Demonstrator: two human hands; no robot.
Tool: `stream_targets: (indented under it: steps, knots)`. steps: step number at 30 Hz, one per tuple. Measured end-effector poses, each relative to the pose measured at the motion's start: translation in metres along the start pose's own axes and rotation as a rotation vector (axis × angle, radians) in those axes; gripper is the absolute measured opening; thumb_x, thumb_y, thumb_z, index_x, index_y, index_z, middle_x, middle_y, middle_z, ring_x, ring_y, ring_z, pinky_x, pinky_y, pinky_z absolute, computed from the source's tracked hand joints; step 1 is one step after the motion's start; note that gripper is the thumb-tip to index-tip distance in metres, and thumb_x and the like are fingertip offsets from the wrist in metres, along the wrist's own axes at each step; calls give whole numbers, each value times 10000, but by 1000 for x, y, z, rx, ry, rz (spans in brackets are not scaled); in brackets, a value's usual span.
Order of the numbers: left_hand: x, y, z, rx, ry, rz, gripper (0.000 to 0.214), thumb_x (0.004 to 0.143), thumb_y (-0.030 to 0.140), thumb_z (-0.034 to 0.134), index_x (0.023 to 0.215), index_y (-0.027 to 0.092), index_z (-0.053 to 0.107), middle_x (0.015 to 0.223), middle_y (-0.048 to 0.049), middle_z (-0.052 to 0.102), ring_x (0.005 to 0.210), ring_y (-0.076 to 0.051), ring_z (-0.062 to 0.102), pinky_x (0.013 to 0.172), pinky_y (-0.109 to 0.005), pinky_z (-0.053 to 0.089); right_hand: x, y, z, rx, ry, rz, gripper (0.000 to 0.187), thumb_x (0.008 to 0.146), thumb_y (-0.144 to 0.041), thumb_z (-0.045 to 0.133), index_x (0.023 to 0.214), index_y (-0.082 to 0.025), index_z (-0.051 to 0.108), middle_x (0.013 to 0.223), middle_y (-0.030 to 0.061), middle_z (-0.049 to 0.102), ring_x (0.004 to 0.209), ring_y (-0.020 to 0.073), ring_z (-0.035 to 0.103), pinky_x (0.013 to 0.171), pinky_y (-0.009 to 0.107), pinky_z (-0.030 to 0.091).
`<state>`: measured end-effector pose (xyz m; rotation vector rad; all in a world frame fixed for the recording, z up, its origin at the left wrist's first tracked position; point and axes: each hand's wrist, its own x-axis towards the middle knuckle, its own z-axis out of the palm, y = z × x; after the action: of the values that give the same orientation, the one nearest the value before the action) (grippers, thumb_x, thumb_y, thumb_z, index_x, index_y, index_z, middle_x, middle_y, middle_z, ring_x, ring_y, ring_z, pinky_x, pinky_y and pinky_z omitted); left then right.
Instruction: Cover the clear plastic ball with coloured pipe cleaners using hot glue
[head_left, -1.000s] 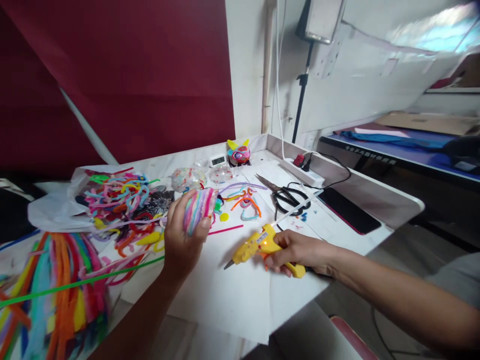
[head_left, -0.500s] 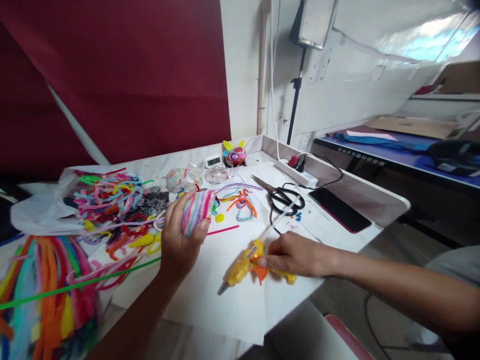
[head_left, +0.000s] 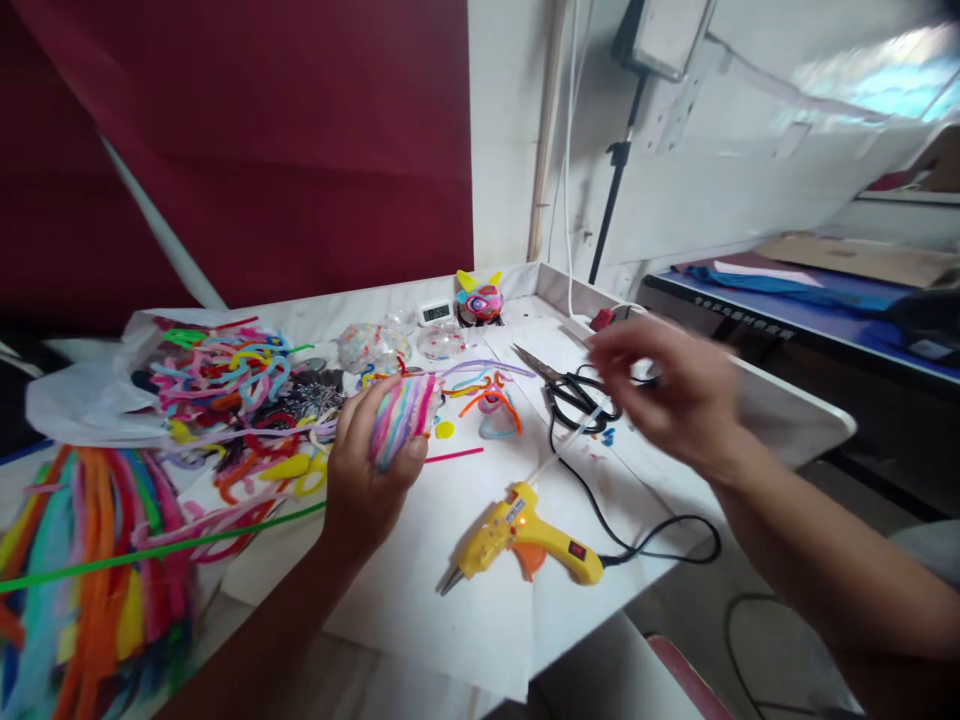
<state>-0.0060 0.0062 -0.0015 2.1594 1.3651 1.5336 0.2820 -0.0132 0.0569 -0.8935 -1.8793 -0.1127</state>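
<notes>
My left hand (head_left: 371, 480) is closed around a ball covered in striped pastel pipe cleaners (head_left: 405, 415), held above the paper. My right hand (head_left: 667, 390) is in the air over the table's right side, near the scissors; its fingers are smeared by motion, so I cannot tell whether they hold anything. Below it, a yellow glue gun (head_left: 536, 535) lies on its side on white paper, its nozzle pointing toward the lower left and a glue stick (head_left: 566, 440) sticking out of its back. Black-handled scissors (head_left: 574, 395) lie open behind the glue gun.
Loose pipe cleaners (head_left: 97, 560) fan out at the left, beside a plastic bag (head_left: 82, 395) of tangled ones. A decorated ball with yellow horns (head_left: 480, 297), a small digital clock (head_left: 435, 313) and clear balls stand at the back. A black cord (head_left: 701, 530) loops near the right edge.
My right hand has let go of the glue gun and risen up and to the right, leaving it on the paper. My left hand still holds the ball. The view has shifted slightly.
</notes>
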Motion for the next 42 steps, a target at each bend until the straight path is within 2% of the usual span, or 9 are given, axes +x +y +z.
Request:
stream_targets:
  steps: [1,3,7,14,21,25,29,36,42]
  knots:
    - [-1,0,0,-6,-4,5,538,850,414,537,1307,130,540,1291,-140,564,1226,-276,521,1062,-400,387,-5,12,10,-48,-234,-67,196,887,-129,572,1037,-239,633,893,30,647,755,163,631,640,289,489]
    - [-2,-1,1,-12,-15,12,535,856,416,539,1310,132,536,1290,-136,563,1225,-268,520,1065,-393,383,-13,36,32,-132,-579,-129,246,915,-97,495,1094,-199,630,978,77,649,853,173,637,700,283,486]
    - [-4,-1,0,-21,-34,15,544,858,436,541,1315,140,531,1304,-126,558,1231,-260,518,1061,-378,389,-20,68,64,-186,-734,-188,272,911,-78,489,1103,-181,651,930,82,640,838,181,617,679,277,439]
    - [-3,0,1,-10,-46,16,536,860,432,541,1311,142,538,1300,-119,563,1230,-254,519,1057,-370,394,-19,79,83,-202,-827,-313,261,982,-206,443,946,-185,701,867,79,638,780,177,568,697,298,379]
    - [-4,-1,1,-6,-51,6,543,857,423,545,1308,121,540,1291,-129,563,1209,-250,530,1042,-356,404,-18,79,86,-125,-747,-318,245,982,-193,412,1025,-158,651,1016,130,660,880,201,602,775,325,437]
    - [-5,0,1,-6,-52,-3,534,850,402,552,1302,118,541,1287,-133,565,1202,-247,532,1039,-360,408,-9,75,79,-54,-625,-247,198,973,-198,423,1054,-162,601,1037,131,670,955,205,621,820,322,485]
    - [-5,-1,2,-18,-61,-15,544,846,410,549,1299,107,539,1289,-148,559,1207,-257,522,1043,-382,408,4,62,69,-16,-444,-147,159,959,-228,465,1056,-178,580,972,119,687,887,216,636,788,347,506]
    - [-7,-1,2,-39,-67,-10,547,839,413,543,1311,137,524,1310,-144,543,1225,-273,521,1056,-424,406,28,32,59,178,-100,80,67,855,-222,622,920,-208,626,888,41,728,834,208,679,718,316,504]
    - [-7,0,3,-44,-69,-35,541,836,424,529,1304,152,526,1304,-143,543,1226,-279,526,1051,-440,414,45,41,71,526,-42,471,152,755,-277,701,767,-197,571,723,4,682,689,159,642,627,277,470]
